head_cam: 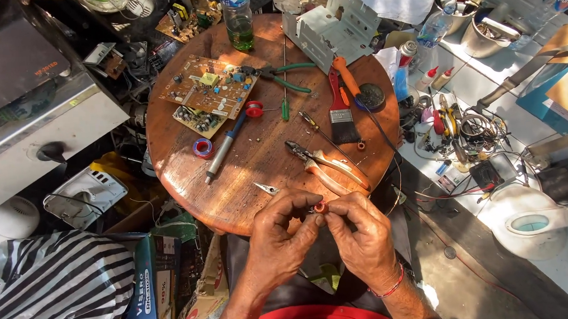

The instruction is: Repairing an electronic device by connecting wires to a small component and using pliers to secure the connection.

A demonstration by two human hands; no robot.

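Two hands meet low over the near edge of the round wooden worktop (186,186), and between them sits a small red part (320,207); the left hand (281,236) has it nipped between thumb and forefinger, fingers curled narrow, and the right hand (363,237) pinches it from the other side, fingertips all but touching the left's; both are closed on that one piece, neither nearer than the other. What the part is, too small to tell; its long axis I cannot make out either, though a thin dark stub seems to point left from it. It hangs just past the worktop rim, right above the person's lap.

Straight ahead of the fingers lie the orange-handled pliers (328,166), jaws pointing up-left, handles trailing toward the right hand, so that hand is the closer one; a small pair of tweezers (266,188) lies just beyond the left hand's knuckles. Farther back, a grey-handled soldering iron (225,147) slants toward a brown circuit board (209,91), with a roll of red tape (202,148) beside it; a paintbrush (341,115) stands mid-worktop. Open room is the bare wood left of the tweezers; to the right the edge falls away to a cluttered white bench (492,91).
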